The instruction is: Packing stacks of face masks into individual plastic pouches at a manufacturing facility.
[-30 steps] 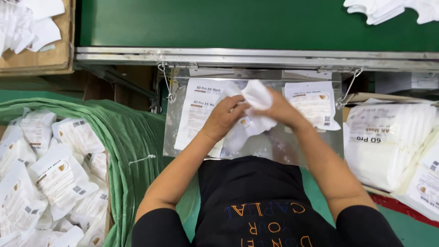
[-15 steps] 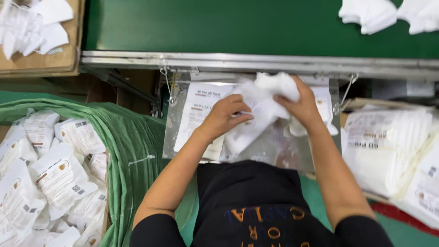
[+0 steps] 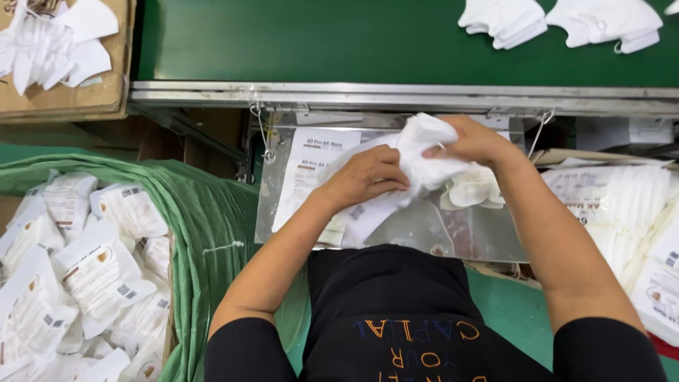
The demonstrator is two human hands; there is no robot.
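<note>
My left hand [image 3: 368,173] pinches the mouth of the white pouch [image 3: 368,212] lying on the hanging metal tray [image 3: 453,233], while my right hand [image 3: 474,141], at about two o'clock from it, is closed on a bundle of white masks [image 3: 424,152]. I judge it best to keep the mouth spread wide and feed the folded edge in first, straight, without crumpling.

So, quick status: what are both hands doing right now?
Left hand grips white pouch. Right hand holds white folded masks at its mouth. Metal tray beneath; nothing blocking.
</note>
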